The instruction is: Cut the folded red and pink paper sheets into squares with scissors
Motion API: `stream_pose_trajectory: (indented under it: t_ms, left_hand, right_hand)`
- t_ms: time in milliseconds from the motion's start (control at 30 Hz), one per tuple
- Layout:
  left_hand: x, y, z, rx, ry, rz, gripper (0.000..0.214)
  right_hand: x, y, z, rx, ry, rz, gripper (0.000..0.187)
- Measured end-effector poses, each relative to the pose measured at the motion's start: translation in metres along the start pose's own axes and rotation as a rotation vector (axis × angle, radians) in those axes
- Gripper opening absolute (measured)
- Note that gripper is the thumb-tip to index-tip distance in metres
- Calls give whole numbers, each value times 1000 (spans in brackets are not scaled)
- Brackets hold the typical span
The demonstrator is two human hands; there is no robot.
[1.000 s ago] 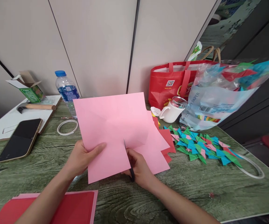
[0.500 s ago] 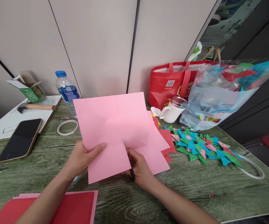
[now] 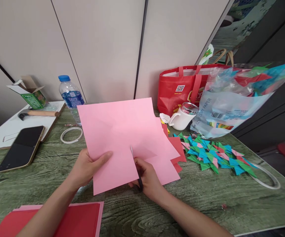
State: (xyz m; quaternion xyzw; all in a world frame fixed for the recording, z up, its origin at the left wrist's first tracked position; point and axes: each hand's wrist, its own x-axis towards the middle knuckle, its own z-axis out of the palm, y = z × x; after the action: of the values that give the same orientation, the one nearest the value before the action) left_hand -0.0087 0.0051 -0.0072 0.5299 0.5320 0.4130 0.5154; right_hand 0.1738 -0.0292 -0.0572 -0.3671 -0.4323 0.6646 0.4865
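A large pink sheet of paper (image 3: pixel 117 128) is held up over the table, with my left hand (image 3: pixel 89 168) closed on its left edge, thumb on top. My right hand (image 3: pixel 147 177) grips black-handled scissors (image 3: pixel 140 183), whose blade tip shows against the paper. A cut runs in from the lower edge up to the blades. Behind and to the right lie more pink sheets (image 3: pixel 167 171) and red paper pieces (image 3: pixel 178 148). Near my left forearm rests a stack of red paper (image 3: pixel 80 217) with pink beneath it.
Folded green, blue and pink paper pieces (image 3: pixel 211 153) lie right, beside a white ring (image 3: pixel 268 176). Behind stand a white mug (image 3: pixel 180 119), a red bag (image 3: pixel 169 89) and a plastic bag (image 3: pixel 226 115). Left are a bottle (image 3: pixel 70 93), tape roll (image 3: pixel 71 135), phone (image 3: pixel 21 148) and hammer-like tool (image 3: pixel 40 113).
Almost nothing differs. The visible scissor blade and the paper beside the cut have shifted very slightly; both hands keep their hold and place.
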Motion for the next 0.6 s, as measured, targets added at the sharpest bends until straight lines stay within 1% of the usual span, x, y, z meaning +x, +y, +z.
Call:
stream_pose_trajectory:
  t_ms: [233,333,400,500,600]
  left_hand:
    - [1,0,0,11,-5,6,27]
    - [1,0,0,9,0,7,27]
    - [0,1,1,11,-5,3,26]
    - [-2,1,1,33,-48,-6,25]
    - [-3,0,2,43,-84,-21,23]
  right_hand:
    - [-1,-1,2,23,25,11,23]
    - [0,-2,2,6,13,6,22]
    - [0,-3,2,-40,15,-42,25]
    - [0,-3,0,-118,36,-142,28]
    - [0,-4,-1,-131,37,-178,30]
